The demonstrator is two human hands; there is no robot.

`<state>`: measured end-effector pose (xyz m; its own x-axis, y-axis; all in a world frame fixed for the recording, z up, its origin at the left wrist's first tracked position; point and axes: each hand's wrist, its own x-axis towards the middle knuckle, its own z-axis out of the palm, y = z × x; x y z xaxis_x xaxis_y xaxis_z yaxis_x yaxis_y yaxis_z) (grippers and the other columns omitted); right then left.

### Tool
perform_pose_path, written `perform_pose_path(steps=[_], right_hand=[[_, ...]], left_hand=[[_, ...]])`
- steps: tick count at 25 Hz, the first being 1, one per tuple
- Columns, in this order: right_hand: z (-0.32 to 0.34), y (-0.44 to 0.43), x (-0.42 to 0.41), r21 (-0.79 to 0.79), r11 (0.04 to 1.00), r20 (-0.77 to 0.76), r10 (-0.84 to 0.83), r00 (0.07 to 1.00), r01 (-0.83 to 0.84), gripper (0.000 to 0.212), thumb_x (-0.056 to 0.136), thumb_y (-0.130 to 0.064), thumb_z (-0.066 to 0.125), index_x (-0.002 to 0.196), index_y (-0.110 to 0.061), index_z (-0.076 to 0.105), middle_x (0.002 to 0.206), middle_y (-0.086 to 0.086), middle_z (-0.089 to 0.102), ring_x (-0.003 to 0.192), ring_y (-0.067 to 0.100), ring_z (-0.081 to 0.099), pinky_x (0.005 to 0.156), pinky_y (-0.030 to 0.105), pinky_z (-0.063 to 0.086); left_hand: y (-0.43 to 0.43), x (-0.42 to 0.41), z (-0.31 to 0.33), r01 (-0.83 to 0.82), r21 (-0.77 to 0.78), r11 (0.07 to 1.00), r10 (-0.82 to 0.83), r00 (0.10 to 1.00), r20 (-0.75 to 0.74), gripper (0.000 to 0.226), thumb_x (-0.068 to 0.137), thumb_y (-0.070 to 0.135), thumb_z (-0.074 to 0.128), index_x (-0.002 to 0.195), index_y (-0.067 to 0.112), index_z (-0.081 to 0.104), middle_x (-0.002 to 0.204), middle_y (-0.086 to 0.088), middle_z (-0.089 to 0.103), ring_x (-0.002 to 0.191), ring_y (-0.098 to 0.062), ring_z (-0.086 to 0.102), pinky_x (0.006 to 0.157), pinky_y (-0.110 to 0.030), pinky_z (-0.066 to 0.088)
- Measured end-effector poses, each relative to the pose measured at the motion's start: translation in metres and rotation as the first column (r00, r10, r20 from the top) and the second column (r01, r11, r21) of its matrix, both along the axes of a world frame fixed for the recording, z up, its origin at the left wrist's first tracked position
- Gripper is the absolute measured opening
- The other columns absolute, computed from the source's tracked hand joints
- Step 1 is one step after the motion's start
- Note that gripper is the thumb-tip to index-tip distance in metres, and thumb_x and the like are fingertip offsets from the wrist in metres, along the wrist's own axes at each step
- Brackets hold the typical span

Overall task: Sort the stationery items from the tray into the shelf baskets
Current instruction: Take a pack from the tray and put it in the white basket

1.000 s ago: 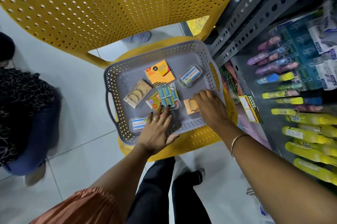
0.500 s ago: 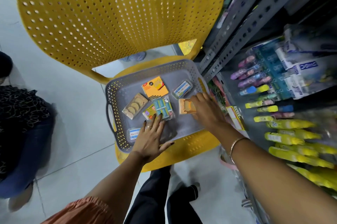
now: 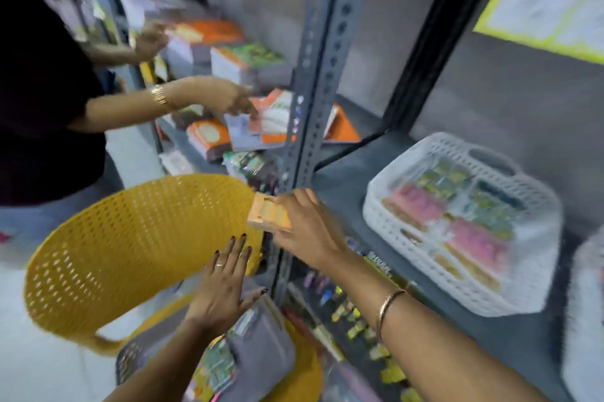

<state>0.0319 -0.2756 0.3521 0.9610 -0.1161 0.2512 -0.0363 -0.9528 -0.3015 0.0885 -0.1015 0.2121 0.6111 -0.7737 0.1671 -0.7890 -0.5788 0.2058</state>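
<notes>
Right hand (image 3: 307, 225) raised near the grey shelf upright (image 3: 322, 68), grip closed around a small orange packet (image 3: 269, 213), held in the air just right of the yellow chair back (image 3: 130, 248). Left hand (image 3: 225, 287) hovering flat above the grey tray (image 3: 258, 349) on the chair seat, fingers spread wide, holding nothing. Blurred packets left in the tray. White basket (image 3: 464, 284) of pink and green items resting on the shelf, far right, well apart from the packet. Another person's hand (image 3: 233, 99) among books, far left.
</notes>
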Motion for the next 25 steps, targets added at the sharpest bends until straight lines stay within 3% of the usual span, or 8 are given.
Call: perform_pose_path(steps=[4, 8, 10, 12, 15, 17, 20, 25], right_hand=[[0.08, -0.035, -0.021, 0.037, 0.988, 0.142, -0.156, 0.978, 0.152, 0.048, 0.071, -0.037, 0.058, 0.112, -0.014, 0.055, 0.106, 0.011, 0.056, 0.106, 0.028, 0.045, 0.085, 0.043, 0.045], [0.11, -0.084, -0.055, 0.002, 0.919, 0.068, -0.393, 0.917, 0.394, 0.049, 0.074, -0.037, 0.062, 0.113, -0.008, 0.055, 0.113, 0.013, 0.055, 0.113, 0.029, 0.045, 0.092, 0.039, 0.041], [0.104, -0.106, -0.07, 0.014, 0.871, -0.014, -0.49, 0.871, 0.491, 0.061, 0.071, -0.051, 0.056, 0.112, -0.006, 0.056, 0.116, 0.015, 0.056, 0.115, 0.031, 0.046, 0.097, 0.041, 0.042], [0.09, -0.121, -0.082, 0.02, 0.84, -0.126, -0.536, 0.835, 0.542, 0.063, 0.074, -0.053, 0.059, 0.118, -0.008, 0.053, 0.123, 0.014, 0.055, 0.119, 0.03, 0.046, 0.101, 0.039, 0.04], [0.067, -0.134, -0.095, 0.006, 0.84, -0.249, -0.524, 0.815, 0.542, 0.063, 0.079, -0.046, 0.061, 0.13, -0.013, 0.046, 0.131, 0.013, 0.053, 0.124, 0.029, 0.045, 0.103, 0.037, 0.04], [0.058, -0.137, -0.097, 0.013, 0.832, -0.287, -0.528, 0.799, 0.554, 0.065, 0.078, -0.047, 0.061, 0.13, -0.012, 0.045, 0.131, 0.012, 0.054, 0.121, 0.029, 0.048, 0.099, 0.037, 0.044], [0.055, -0.138, -0.094, 0.06, 0.82, -0.336, -0.52, 0.785, 0.568, 0.064, 0.078, -0.048, 0.062, 0.129, -0.013, 0.043, 0.132, 0.01, 0.055, 0.118, 0.027, 0.053, 0.095, 0.038, 0.047], [0.059, -0.139, -0.093, 0.033, 0.894, -0.416, -0.393, 0.82, 0.446, 0.076, 0.079, -0.042, 0.063, 0.141, -0.018, 0.027, 0.148, 0.009, 0.039, 0.133, 0.026, 0.04, 0.106, 0.046, 0.04]], left_hand=[[-0.073, 0.007, 0.069, 0.201, -0.024, 0.979, -0.195, 0.968, 0.156, 0.083, 0.093, 0.064, 0.014, 0.131, -0.002, 0.046, 0.139, -0.02, 0.044, 0.13, -0.029, 0.03, 0.101, -0.045, 0.027], [-0.13, 0.01, 0.099, 0.324, 0.013, 0.946, -0.321, 0.931, 0.175, 0.08, 0.089, 0.068, 0.02, 0.13, 0.004, 0.047, 0.136, -0.016, 0.048, 0.127, -0.028, 0.04, 0.095, -0.045, 0.044], [-0.15, 0.015, 0.102, 0.335, 0.087, 0.938, -0.345, 0.924, 0.166, 0.087, 0.083, 0.071, 0.025, 0.133, 0.003, 0.045, 0.14, -0.015, 0.045, 0.13, -0.028, 0.039, 0.101, -0.044, 0.036], [-0.164, 0.019, 0.099, 0.374, 0.112, 0.921, -0.388, 0.91, 0.149, 0.097, 0.076, 0.074, 0.022, 0.143, 0.003, 0.028, 0.151, -0.014, 0.026, 0.139, -0.026, 0.021, 0.11, -0.038, 0.015], [-0.178, 0.027, 0.093, 0.417, 0.118, 0.901, -0.43, 0.893, 0.129, 0.109, 0.071, 0.084, 0.008, 0.147, 0.006, 0.013, 0.156, -0.01, 0.009, 0.142, -0.022, 0.007, 0.112, -0.036, 0.002], [-0.182, 0.029, 0.089, 0.433, 0.091, 0.897, -0.442, 0.885, 0.144, 0.107, 0.074, 0.083, 0.006, 0.143, 0.004, 0.03, 0.15, -0.014, 0.029, 0.137, -0.026, 0.025, 0.111, -0.042, 0.015], [-0.183, 0.03, 0.081, 0.439, 0.042, 0.898, -0.44, 0.885, 0.153, 0.091, 0.078, 0.076, 0.028, 0.133, 0.005, 0.046, 0.138, -0.014, 0.047, 0.127, -0.029, 0.043, 0.103, -0.048, 0.031], [-0.183, 0.027, 0.084, 0.426, 0.027, 0.904, -0.424, 0.888, 0.18, 0.094, 0.077, 0.075, 0.026, 0.142, 0.008, 0.032, 0.151, -0.011, 0.028, 0.138, -0.026, 0.023, 0.112, -0.042, 0.012]])
